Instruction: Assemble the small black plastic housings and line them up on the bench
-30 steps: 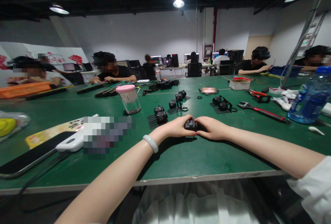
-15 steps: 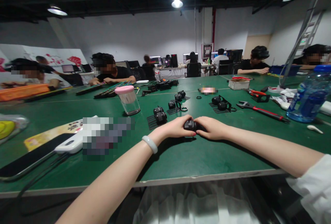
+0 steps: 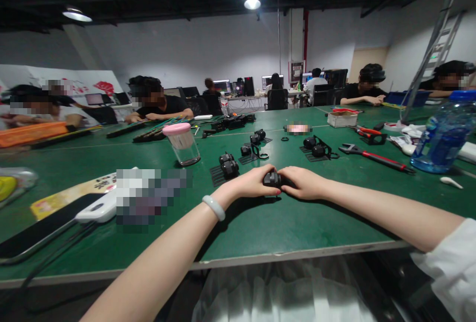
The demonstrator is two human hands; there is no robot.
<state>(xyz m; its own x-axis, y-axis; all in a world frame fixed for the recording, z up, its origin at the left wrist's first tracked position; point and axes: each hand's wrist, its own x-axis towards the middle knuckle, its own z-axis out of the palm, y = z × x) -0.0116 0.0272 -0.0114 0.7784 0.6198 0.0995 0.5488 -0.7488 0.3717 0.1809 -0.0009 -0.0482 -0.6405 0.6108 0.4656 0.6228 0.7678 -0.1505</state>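
Our two hands meet above the near part of a green desk, holding a small black part between them; taking that as the centre of a clock, twelve points away from us. The left hand closes on it from nine o'clock, fingers curled round its side; the right hand closes from three, covering the other end. Our far fingers are hidden. We seem to grip from opposite ends so each hand steadies the part against the other.

Similar black pieces stand in groups, probably for easy reach: a near pair at ten, a farther cluster just short of twelve, another pair at one. A red-and-black wrench lies at two, and a pink-lidded jar stands at ten, beyond our working space.

Compared with half a second earlier, the surroundings sit slightly farther left in view, suggesting a small rightward head turn; our grip looks unchanged.
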